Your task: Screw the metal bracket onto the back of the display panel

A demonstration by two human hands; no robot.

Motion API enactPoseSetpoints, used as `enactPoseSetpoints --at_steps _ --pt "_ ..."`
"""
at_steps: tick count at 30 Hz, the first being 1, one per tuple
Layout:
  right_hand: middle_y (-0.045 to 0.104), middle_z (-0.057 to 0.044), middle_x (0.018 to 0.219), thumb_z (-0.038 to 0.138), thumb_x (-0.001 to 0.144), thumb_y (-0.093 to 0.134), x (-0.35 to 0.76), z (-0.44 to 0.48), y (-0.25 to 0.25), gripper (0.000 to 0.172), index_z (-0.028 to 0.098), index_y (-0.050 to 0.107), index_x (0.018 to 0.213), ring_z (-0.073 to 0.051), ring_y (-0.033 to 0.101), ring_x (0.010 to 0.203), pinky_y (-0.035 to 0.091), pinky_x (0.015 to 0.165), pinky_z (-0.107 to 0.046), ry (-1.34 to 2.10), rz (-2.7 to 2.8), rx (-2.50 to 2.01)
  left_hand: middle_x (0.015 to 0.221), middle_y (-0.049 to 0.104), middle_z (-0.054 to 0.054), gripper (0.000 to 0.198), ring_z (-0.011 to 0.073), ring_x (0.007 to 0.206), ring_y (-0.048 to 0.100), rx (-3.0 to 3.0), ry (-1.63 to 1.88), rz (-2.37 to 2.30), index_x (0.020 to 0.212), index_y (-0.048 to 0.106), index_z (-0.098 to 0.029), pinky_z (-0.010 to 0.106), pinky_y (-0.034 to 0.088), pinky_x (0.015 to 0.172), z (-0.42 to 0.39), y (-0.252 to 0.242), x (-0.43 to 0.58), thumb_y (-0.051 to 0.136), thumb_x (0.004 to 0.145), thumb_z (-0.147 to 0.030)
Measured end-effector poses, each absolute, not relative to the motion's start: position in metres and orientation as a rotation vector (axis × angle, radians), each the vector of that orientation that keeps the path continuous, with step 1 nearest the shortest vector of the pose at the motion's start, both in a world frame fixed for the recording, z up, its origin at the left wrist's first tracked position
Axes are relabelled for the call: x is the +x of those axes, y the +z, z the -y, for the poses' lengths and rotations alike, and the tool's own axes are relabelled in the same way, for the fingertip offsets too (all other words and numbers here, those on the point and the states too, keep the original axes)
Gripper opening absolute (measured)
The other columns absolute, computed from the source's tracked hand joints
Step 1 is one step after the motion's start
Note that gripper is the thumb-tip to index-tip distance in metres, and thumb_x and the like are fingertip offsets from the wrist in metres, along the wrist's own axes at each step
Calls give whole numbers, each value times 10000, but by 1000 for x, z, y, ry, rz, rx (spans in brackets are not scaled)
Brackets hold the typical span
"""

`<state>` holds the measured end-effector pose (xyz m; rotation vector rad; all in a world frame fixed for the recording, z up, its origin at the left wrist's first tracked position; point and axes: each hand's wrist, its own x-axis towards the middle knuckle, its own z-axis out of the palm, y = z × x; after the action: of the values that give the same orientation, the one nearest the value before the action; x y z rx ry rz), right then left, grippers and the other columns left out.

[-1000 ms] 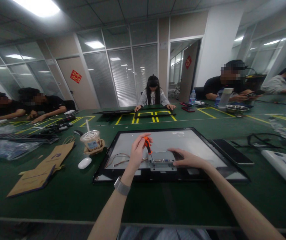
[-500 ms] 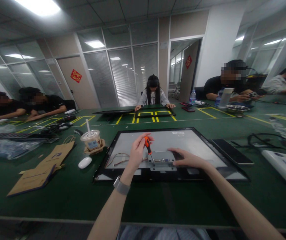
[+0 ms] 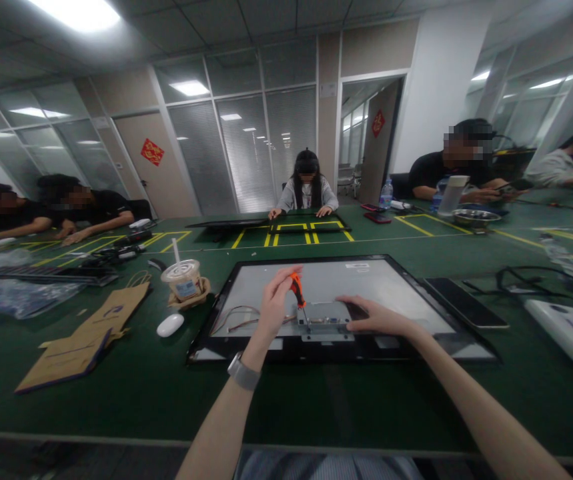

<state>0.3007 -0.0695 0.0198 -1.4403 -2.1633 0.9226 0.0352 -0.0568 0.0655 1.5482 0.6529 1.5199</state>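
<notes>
My left hand (image 3: 275, 303) is closed around the handle of an orange and black screwdriver (image 3: 297, 291). The screwdriver stands nearly upright, its shaft reaching down to the left end of a metal bracket (image 3: 323, 313) with connector ports along its front. My right hand (image 3: 379, 316) grips the bracket's right end, thumb at the front and fingers over the back. Beneath both hands lies a flat display panel (image 3: 246, 280) with a grey back and black border. Thin wires (image 3: 239, 320) run from the bracket's left side. The screwdriver's tip is too small to make out.
Left of the panel are a drink cup (image 3: 182, 277), a white mouse (image 3: 170, 325) and a paper bag (image 3: 86, 337). To the right lie a dark phone-like slab (image 3: 463, 303), black cables (image 3: 521, 280) and a white case (image 3: 569, 333). Several people sit around the table.
The fingers of my left hand have shifted slightly on the screwdriver handle. My right hand stays put. Across the table, a person's hand has moved inward along a black frame.
</notes>
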Motion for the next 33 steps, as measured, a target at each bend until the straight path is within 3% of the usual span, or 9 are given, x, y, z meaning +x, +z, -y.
enactPoseSetpoints --at_steps 3,7,12,14,21,27,30,33 --pt "431 -107 1445 614 723 629 300 70 20 834 205 401 1413 -304 395 1309 294 1103 -425 920 2165 -1438 982 666 68 275 165 883 619 1590 1465 -651 1090 684 -204 289 484 812 60 68 36 576 857 -305" --pt "429 -99 1446 613 727 625 299 72 24 825 221 395 1416 -305 394 1309 307 1094 -430 939 2163 -1447 890 612 33 192 131 779 576 1676 1523 -734 964 719 -209 243 477 713 61 69 35 646 805 -289" --pt "414 -107 1456 625 733 610 299 74 27 835 210 384 1423 -306 384 1317 301 1099 -430 929 2178 -1465 1060 655 75 285 186 987 603 1575 1473 -647 1086 681 -202 305 465 882 58 65 35 502 893 -311" --pt "413 -104 1459 627 731 611 299 73 26 836 213 387 1421 -305 380 1321 298 1102 -430 923 2182 -1457 1068 666 88 317 195 975 617 1555 1428 -605 1136 657 -189 330 470 891 58 64 35 488 900 -316" --pt "404 -91 1467 625 718 627 299 73 25 835 234 395 1418 -301 378 1326 294 1108 -435 942 2153 -1484 850 591 23 181 118 721 554 1675 1517 -687 936 721 -202 236 473 690 63 70 35 676 783 -289" --pt "401 -81 1472 637 713 619 298 74 27 841 251 387 1423 -324 363 1334 292 1104 -460 951 2167 -1470 992 672 96 297 202 942 614 1583 1483 -584 1052 695 -163 327 465 867 61 68 34 510 893 -333" --pt "407 -94 1468 628 713 623 298 73 27 842 231 394 1420 -323 373 1327 294 1102 -456 946 2156 -1473 919 655 71 262 170 835 609 1634 1453 -633 1042 691 -176 292 481 780 61 68 34 577 861 -327" --pt "407 -104 1467 624 711 629 298 72 24 856 205 396 1420 -321 371 1328 290 1107 -447 940 2152 -1471 837 573 17 148 117 728 546 1661 1533 -695 893 703 -191 233 450 676 61 68 35 674 784 -287"
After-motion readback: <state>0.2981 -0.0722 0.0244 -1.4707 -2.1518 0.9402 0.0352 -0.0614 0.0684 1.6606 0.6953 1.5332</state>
